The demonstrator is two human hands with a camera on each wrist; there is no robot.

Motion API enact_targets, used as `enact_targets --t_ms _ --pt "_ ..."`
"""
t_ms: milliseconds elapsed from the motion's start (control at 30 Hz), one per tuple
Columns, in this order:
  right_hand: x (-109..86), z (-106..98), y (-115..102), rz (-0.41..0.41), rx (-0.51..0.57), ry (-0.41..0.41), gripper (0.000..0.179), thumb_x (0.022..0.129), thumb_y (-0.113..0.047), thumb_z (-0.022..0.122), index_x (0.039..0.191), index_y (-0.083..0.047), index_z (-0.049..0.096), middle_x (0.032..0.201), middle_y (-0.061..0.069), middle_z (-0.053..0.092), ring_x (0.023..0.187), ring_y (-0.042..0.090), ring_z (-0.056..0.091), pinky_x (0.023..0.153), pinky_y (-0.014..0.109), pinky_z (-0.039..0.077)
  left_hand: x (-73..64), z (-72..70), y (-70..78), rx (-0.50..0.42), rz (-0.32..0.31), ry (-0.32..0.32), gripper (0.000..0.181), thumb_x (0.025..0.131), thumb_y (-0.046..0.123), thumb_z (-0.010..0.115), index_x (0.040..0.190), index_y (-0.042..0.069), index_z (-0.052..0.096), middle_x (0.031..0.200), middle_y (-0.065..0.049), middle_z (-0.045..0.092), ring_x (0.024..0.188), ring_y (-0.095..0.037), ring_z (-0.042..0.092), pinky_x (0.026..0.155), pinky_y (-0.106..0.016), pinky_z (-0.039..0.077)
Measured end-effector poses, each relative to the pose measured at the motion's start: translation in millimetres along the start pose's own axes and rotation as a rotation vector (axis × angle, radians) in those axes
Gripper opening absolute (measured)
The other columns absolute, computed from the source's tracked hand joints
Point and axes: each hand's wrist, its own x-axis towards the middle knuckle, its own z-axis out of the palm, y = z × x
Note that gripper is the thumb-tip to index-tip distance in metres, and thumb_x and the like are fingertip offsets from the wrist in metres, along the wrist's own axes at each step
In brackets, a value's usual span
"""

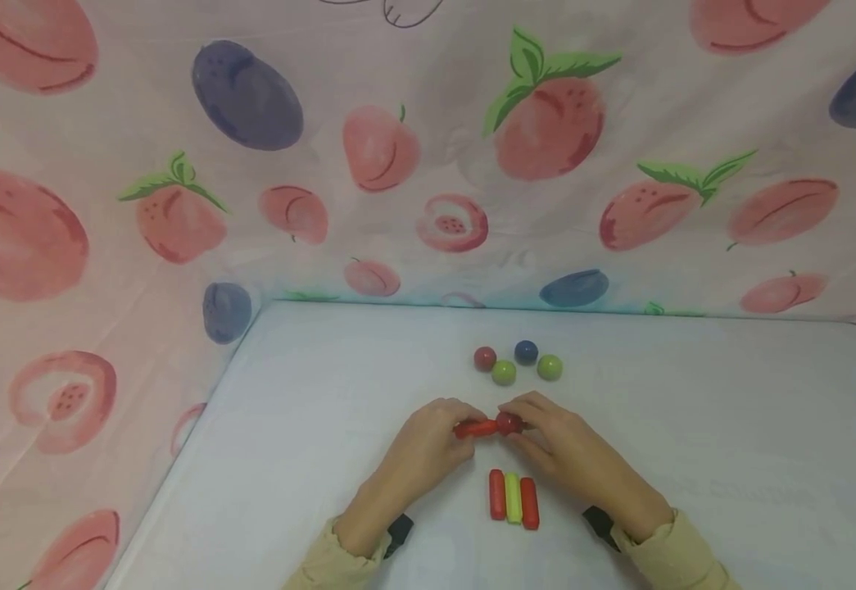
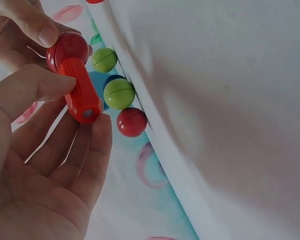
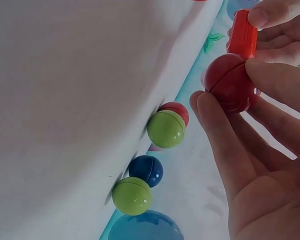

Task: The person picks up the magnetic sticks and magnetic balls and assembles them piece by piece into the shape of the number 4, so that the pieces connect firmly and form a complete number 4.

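My left hand (image 1: 428, 442) pinches a red magnetic stick (image 2: 82, 95) between thumb and fingers; a small metal disc shows in its near end. A glossy dark red ball (image 3: 230, 80) sits between the thumb and fingertips of my right hand (image 1: 568, 442). Stick and ball meet end to end, held over the table in front of me. Below the hands, on the table, a red stick (image 1: 497, 494), a yellow-green stick (image 1: 513, 498) and another red stick (image 1: 529, 503) lie side by side.
Beyond the hands a loose group of balls rests on the white table (image 1: 310, 377): one red (image 1: 484, 358), one blue (image 1: 527, 352), a green one (image 1: 504, 373) and a second green one (image 1: 550, 367). Fruit-printed cloth (image 1: 428, 164) hangs behind and at the left.
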Motion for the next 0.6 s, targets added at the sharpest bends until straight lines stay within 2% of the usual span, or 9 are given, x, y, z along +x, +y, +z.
enact_targets --t_ms 267,600 --pt "-1.5 0.1 3.1 -0.010 0.029 0.010 0.041 0.085 -0.015 0.079 0.123 -0.014 0.065 0.115 -0.004 0.065 0.101 0.012 0.067 0.088 0.033 0.057 -0.1 0.8 -0.7 -0.009 0.010 -0.004 0.030 0.083 0.008 0.077 0.112 0.016 0.074 0.103 0.003 0.072 0.089 -0.010 0.061 0.084 -0.024 0.055" --pt "-4.8 -3.2 6.6 0.001 0.060 -0.003 0.041 0.084 -0.014 0.079 0.123 -0.013 0.065 0.110 -0.006 0.066 0.101 0.012 0.066 0.089 0.034 0.057 2.6 2.3 0.0 0.032 0.008 -0.012 0.026 0.084 0.009 0.076 0.109 0.015 0.076 0.103 0.002 0.073 0.088 -0.010 0.061 0.084 -0.025 0.055"
